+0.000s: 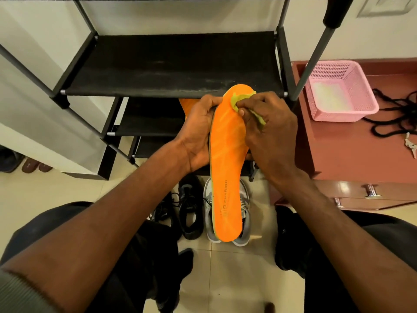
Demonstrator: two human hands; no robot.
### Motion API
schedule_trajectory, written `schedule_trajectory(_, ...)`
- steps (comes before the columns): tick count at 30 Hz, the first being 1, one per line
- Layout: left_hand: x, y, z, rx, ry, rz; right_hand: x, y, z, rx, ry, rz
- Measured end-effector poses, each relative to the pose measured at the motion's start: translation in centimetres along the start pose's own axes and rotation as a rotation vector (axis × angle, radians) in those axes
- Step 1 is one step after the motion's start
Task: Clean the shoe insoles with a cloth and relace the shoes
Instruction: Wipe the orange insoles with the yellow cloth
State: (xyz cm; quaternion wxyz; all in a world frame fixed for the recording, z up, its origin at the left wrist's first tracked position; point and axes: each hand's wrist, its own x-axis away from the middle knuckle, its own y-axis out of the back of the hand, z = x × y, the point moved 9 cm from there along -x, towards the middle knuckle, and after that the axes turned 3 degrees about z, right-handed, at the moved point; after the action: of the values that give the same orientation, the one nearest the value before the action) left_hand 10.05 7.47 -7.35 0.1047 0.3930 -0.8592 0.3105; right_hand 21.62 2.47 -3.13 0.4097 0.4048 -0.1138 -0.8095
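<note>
A long orange insole (226,168) is held up in front of me, toe end away from me. My left hand (199,136) grips its left edge from underneath. My right hand (268,129) pinches a small yellow-green cloth (239,100) and presses it on the insole near the toe. A second orange insole (184,103) peeks out behind my left hand. On the floor below stand a grey shoe (211,213), mostly hidden by the insole, and a black shoe (190,208) to its left.
A black shoe rack (176,71) stands straight ahead. To the right is a reddish-brown cabinet (352,152) carrying a pink basket (338,91), black laces (397,116) and keys (410,145). More footwear (24,162) lies at the far left.
</note>
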Motion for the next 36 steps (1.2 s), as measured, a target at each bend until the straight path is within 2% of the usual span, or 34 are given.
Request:
schedule_trajectory(5, -1.1, 1.3, 1.0, -0.01, 0.033, 0.006, 0.6, -2.2, 1.1, 0.089, 0.12, 0.139)
schedule_trajectory(10, -2.2, 0.9, 1.1, -0.01, 0.043, -0.028, -0.5, -0.4, -2.1, 0.151, -0.069, 0.004)
schedule_trajectory(15, -2.9, 0.6, 1.3, 0.056, 0.041, -0.017, 0.4, -2.2, 0.5, 0.094, 0.121, 0.154)
schedule_trajectory(18, -2.5, 0.1, 1.3, 0.021, 0.053, -0.013, -0.5, -0.4, -1.8, 0.202, -0.003, 0.022)
schedule_trajectory(20, -2.3, -0.1, 1.3, -0.011, 0.055, -0.019, -0.7, 0.2, -2.6, 0.157, -0.06, -0.022)
schedule_trajectory(25, -2.2, 0.0, 1.5, 0.035, 0.063, 0.007, 0.8, -1.5, 1.1, 0.042, 0.172, 0.12)
schedule_trajectory(29, -2.0, -0.4, 1.4, -0.013, 0.064, -0.017, -0.9, 1.0, -2.5, 0.125, -0.019, -0.052)
schedule_trajectory(31, -1.9, -0.6, 1.4, -0.015, 0.055, -0.018, -0.7, 0.3, -1.7, 0.036, 0.007, -0.012)
schedule_trajectory(33, -2.0, -0.4, 1.5, -0.015, 0.065, -0.012, 0.3, -1.0, 0.5, -0.047, 0.113, 0.093)
schedule_trajectory(35, -1.9, 0.0, 1.4, -0.009, 0.072, -0.006, 0.7, -1.2, 0.8, -0.031, 0.143, 0.139)
schedule_trajectory(36, -1.8, 0.0, 1.4, -0.015, 0.079, 0.0, 0.4, -0.8, 0.1, 0.016, 0.117, 0.112)
